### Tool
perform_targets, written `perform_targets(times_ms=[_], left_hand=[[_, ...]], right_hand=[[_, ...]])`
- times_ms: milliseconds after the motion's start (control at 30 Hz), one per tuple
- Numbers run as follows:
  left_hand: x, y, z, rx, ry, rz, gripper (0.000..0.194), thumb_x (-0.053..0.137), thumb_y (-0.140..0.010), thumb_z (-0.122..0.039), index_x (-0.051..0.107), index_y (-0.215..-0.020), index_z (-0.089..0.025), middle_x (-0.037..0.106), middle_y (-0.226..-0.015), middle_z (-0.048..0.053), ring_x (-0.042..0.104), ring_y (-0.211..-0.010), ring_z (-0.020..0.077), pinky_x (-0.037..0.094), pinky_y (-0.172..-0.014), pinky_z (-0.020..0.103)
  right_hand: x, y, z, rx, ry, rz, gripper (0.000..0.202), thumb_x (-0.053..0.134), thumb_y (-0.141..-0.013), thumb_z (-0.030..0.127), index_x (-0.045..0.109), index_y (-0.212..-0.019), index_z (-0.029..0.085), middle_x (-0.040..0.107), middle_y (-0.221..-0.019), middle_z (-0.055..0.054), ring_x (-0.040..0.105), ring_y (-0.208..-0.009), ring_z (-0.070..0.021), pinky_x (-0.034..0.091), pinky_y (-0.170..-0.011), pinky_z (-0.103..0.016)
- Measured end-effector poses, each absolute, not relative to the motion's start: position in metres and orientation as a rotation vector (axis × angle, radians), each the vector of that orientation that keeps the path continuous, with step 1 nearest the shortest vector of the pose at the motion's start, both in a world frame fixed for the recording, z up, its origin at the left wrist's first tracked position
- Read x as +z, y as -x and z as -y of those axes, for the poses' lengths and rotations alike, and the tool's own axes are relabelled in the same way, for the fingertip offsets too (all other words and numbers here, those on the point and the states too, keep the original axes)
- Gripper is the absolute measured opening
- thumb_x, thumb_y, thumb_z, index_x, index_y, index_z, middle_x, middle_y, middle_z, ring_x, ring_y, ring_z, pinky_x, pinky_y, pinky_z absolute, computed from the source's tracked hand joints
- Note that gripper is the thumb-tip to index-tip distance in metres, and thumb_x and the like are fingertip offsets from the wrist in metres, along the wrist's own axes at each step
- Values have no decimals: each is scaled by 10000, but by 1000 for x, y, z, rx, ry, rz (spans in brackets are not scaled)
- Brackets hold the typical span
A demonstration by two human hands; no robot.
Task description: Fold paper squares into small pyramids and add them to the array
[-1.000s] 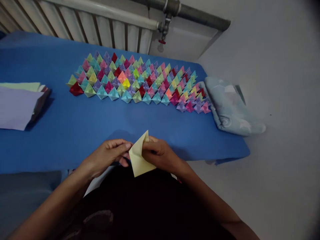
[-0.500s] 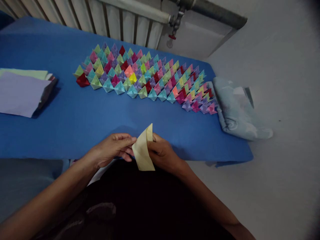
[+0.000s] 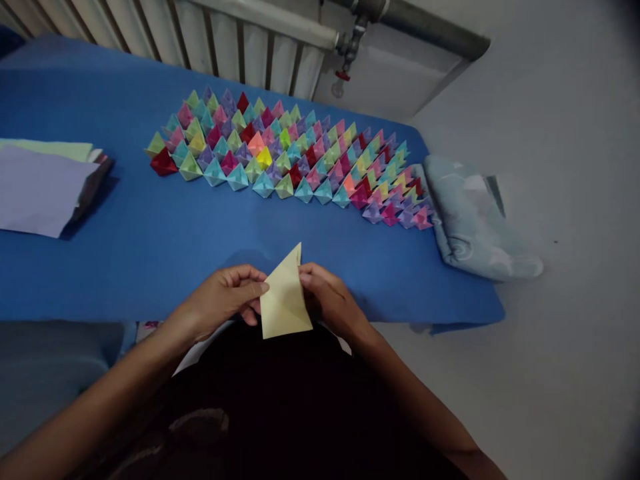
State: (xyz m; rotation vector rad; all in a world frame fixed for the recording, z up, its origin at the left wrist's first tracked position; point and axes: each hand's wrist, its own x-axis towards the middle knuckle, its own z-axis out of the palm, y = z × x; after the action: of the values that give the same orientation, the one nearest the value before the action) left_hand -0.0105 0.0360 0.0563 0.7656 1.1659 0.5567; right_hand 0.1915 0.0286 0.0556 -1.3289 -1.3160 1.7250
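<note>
A folded sheet of pale yellow paper (image 3: pixel 285 303) is held up between my hands at the near edge of the blue table. My left hand (image 3: pixel 233 293) pinches its left edge, thumb on the front and fingers behind. On the other side, my right hand (image 3: pixel 327 293) is closed on the right edge, near the upper part; some of its fingers are hidden behind the paper. The paper's top ends in a narrow point. Beyond my hands, rows of small folded paper boats (image 3: pixel 283 160) in many colours stand close together.
The blue table (image 3: pixel 165 267) runs along a radiator (image 3: pixel 225 47) with a pipe and red-handled valve (image 3: pixel 343 75). A stack of coloured paper (image 3: pixel 40 190) lies at the left. At the right end is a folded grey-blue cloth (image 3: pixel 470 220), beside the wall.
The yellow paper has turned so that its broad face shows and its opened fold is now flat. My right thumb has come out of the fold to its right edge.
</note>
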Motion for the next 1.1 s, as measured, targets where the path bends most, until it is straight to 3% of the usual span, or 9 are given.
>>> perform_targets(times_ms=[67,167,467,633,767,867,967,1100], left_hand=[[57,8,-36,546,-794,-1189,213,713,-742,-294,637,-874,-144,649,-561,-14,596,-473,106,505,-433,194],[58,6,-38,509,-756,-1185,192,700,-743,-246,620,-887,-149,639,-540,-22,595,-464,108,503,-420,192],[58,16,-38,487,-537,-1017,281,771,-679,-136,648,-932,-140,729,-742,40,690,-602,139,561,-497,205],[57,13,-37,491,-549,-1063,262,825,-675,-224,645,-839,-130,712,-703,31,661,-550,129,525,-431,194],[57,12,-35,570,-579,-1121,283,853,-638,-247,629,-773,-140,701,-646,10,627,-507,99,517,-455,182],[56,12,-34,608,-600,-1152,278,852,-642,-262,627,-756,-144,710,-621,16,612,-480,85,520,-502,185],[54,14,-35,634,-627,-1168,279,854,-638,-282,639,-752,-145,702,-599,10,600,-468,82,497,-500,183],[53,15,-35,622,-651,-1169,283,855,-637,-307,649,-759,-155,677,-564,-9,568,-434,80,462,-467,190]], right_hand=[[56,-191,-28,1759,1326,1260,209,590,-844,420,578,-853,211,561,-707,33,536,-627,-116,429,-577,-240],[54,-187,-26,1777,1324,1207,258,698,-743,322,565,-940,222,636,-823,25,594,-685,-121,462,-612,-241],[45,-183,-26,1745,1275,1151,296,666,-688,205,550,-960,209,681,-872,15,623,-703,-108,489,-608,-214],[48,-178,-25,1749,1259,1168,338,641,-699,194,536,-1019,227,675,-880,30,571,-587,-74,438,-504,-179],[54,-178,-23,1710,1193,1261,269,618,-761,214,551,-1022,217,650,-881,24,553,-625,-73,433,-546,-185],[59,-184,-26,1675,1209,1345,159,575,-849,300,578,-976,205,596,-773,34,537,-624,-88,429,-547,-199],[62,-191,-30,1715,1230,1376,209,489,-904,355,617,-946,195,556,-679,40,536,-558,-98,438,-527,-225],[64,-195,-33,1763,1240,1394,212,520,-872,339,661,-910,186,582,-683,29,534,-554,-97,436,-536,-231]])
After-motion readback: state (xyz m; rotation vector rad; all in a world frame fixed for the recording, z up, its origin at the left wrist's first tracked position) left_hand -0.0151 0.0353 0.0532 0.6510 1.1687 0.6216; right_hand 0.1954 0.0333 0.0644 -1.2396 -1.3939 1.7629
